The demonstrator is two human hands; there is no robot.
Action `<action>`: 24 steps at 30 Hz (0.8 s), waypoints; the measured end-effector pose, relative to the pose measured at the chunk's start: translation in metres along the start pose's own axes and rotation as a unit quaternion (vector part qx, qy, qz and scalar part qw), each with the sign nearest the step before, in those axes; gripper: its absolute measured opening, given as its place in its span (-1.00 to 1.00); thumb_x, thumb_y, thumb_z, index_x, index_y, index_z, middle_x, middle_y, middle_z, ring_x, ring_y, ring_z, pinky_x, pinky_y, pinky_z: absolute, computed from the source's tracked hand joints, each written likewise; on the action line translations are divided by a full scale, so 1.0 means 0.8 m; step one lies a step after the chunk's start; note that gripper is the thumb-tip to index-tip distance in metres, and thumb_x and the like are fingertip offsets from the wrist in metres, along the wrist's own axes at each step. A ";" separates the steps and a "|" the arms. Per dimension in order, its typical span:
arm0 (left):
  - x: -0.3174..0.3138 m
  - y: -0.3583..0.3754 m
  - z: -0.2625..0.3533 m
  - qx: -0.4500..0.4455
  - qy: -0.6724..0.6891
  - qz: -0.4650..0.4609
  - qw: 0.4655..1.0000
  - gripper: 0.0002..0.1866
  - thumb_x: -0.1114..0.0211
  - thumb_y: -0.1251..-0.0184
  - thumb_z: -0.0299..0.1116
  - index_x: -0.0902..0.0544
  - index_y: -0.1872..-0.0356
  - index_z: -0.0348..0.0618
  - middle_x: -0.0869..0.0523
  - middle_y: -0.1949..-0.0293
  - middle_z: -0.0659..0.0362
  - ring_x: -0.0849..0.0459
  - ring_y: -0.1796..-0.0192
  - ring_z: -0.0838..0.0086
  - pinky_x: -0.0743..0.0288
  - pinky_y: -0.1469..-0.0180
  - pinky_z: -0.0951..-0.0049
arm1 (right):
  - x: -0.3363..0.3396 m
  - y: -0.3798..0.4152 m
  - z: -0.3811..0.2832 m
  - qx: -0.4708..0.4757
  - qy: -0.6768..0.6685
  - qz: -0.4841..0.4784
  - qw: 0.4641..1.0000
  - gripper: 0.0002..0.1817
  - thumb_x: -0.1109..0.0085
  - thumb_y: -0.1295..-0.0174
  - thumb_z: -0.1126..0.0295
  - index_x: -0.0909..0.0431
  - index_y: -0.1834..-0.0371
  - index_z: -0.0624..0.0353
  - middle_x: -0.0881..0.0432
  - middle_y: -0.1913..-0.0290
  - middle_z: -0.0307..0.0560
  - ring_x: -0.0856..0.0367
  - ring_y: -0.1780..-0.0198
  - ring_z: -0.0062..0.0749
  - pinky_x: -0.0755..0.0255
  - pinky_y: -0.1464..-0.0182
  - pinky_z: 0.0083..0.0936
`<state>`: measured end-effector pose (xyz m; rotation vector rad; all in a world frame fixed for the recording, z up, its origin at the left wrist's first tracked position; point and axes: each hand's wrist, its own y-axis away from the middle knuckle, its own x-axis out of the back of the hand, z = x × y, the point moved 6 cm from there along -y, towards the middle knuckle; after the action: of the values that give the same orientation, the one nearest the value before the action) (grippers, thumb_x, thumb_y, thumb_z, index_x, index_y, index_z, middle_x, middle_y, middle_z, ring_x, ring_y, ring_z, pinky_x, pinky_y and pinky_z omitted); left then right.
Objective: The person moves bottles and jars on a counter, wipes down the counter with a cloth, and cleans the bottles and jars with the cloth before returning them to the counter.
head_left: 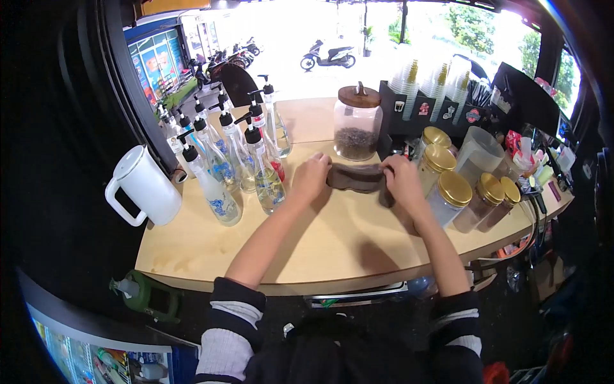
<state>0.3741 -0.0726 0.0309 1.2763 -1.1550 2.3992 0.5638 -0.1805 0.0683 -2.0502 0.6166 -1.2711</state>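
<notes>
A dark brown folded cloth (355,178) is stretched between my two hands just above the wooden counter (320,249). My left hand (311,177) pinches its left end, and my right hand (402,177) grips the right end, where a dark part hangs down. Right behind the cloth stands a glass jar (356,121) with a wooden lid and dark contents in its lower part. Close to my right hand is a gold-lidded jar (439,158). On the other side, a pump bottle (267,182) with yellowish liquid stands near my left forearm.
Several pump bottles (214,192) crowd the left, beside a white pitcher (147,189). More gold-lidded jars (453,192), a clear jug (478,150) and stacked cups in a black holder (422,109) line the right. A green gas cylinder (150,296) stands below the counter's left edge.
</notes>
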 end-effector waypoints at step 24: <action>0.085 0.088 -0.009 0.010 0.117 -0.066 0.991 -0.78 -0.23 -0.20 -0.48 -0.57 0.11 -0.13 -0.62 0.22 0.14 -0.65 0.26 0.31 -0.51 0.17 0.39 | -0.070 0.035 -0.007 0.112 0.052 -0.243 0.962 -0.72 -0.14 -0.12 0.40 -0.57 0.08 0.15 -0.58 -0.02 -0.04 -0.55 0.00 -0.14 -0.41 -0.05 -0.27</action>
<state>0.2940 -0.1277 0.0421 1.0098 -0.9516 2.3897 0.5337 -0.1631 0.0163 -2.0168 -0.0032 -1.6468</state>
